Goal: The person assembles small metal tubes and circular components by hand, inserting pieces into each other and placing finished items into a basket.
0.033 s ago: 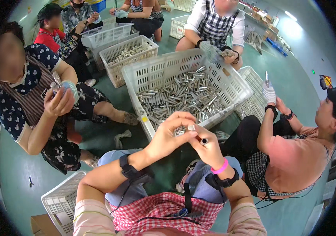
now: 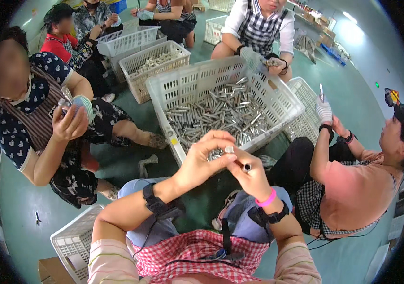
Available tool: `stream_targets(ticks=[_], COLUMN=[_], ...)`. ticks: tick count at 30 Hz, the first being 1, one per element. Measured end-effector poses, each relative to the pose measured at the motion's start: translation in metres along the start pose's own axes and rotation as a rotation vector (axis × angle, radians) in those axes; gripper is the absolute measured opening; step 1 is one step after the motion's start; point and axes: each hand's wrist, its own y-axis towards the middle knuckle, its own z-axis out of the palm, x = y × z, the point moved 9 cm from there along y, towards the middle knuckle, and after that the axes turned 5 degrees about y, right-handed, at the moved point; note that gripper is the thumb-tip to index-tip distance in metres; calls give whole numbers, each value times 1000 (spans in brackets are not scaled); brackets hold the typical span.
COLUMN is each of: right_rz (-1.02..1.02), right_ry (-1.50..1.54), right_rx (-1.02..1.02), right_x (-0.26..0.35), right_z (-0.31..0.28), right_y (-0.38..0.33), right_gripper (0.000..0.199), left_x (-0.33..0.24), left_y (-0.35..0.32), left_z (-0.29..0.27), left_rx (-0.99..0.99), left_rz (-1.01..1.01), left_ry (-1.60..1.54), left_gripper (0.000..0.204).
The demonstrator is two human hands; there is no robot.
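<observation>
My left hand (image 2: 204,158) and my right hand (image 2: 251,175) meet over the near edge of a large white crate (image 2: 195,83). In my right hand's curled fingers is a metal tube (image 2: 247,167), its dark round open end facing up. At the tip of my left thumb shows a small pale piece (image 2: 229,150), which the left thumb and fingers pinch. Whether it joins the tube is hidden by my fingers. Many silver metal tubes (image 2: 211,116) lie heaped in the crate.
Co-workers sit around the crate, holding metal pieces at left (image 2: 65,104) and right (image 2: 321,92). Another crate (image 2: 138,85) of pale parts stands behind left, and a white crate (image 2: 72,236) by my left side. A glove (image 2: 147,163) lies on the floor.
My hands have barely moved; the tube's open end in my right hand has shifted slightly up and right. The left co-worker's hands have dropped a touch.
</observation>
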Motion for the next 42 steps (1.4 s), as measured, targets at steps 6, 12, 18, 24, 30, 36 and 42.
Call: stream_targets(ticks=[6, 12, 18, 24, 30, 36, 42], right_rz=[29, -57, -96, -176, -195, -152, -39], right_ry=[94, 47, -45, -103, -79, 10, 220], right_rx=[-41, -78, -73, -73, -8, 76, 135], right_x=[-6, 0, 7, 19, 20, 10, -8], right_z=[-10, -13, -11, -9, 0, 3, 11], right_y=[-2, 1, -2, -6, -6, -6, -9], right_gripper=[24, 23, 25, 25, 24, 25, 24], left_x=[-13, -17, -18, -37, -36, -33, -28], left_y=[3, 4, -1, -3, -2, -1, -1], left_z=[8, 6, 7, 5, 7, 9, 10], left_rx=[44, 68, 68, 1, 100, 144, 156], left_rz=[35, 56, 11, 260, 257, 247, 175], left_ry=[94, 38, 61, 292, 291, 165, 126], left_gripper=[45, 54, 30, 23, 24, 24, 25])
